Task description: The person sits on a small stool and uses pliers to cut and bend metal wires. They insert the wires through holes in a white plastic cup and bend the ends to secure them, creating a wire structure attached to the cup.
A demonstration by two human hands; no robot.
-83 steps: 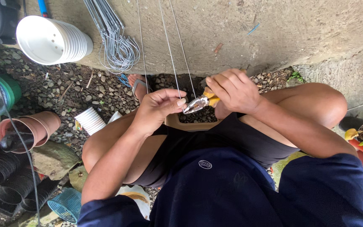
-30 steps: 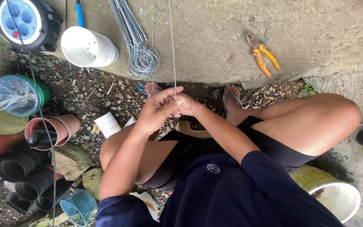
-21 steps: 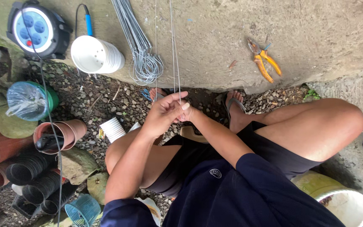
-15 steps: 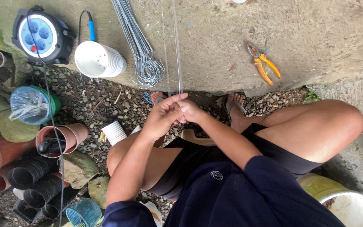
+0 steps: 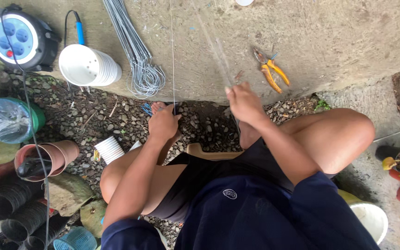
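Gravel and a concrete slab (image 5: 348, 41) lie before you. Your hands, joined on one wire a moment ago, have parted: your left hand (image 5: 164, 124) is pinched shut on a thin wire (image 5: 172, 55) running far over the slab, and your right hand (image 5: 244, 103) is closed on a second, blurred wire (image 5: 216, 46), so you now work two strands. Pliers (image 5: 269, 69) lie right of them, hooked wires (image 5: 140, 69) and white pots (image 5: 89, 67) left.
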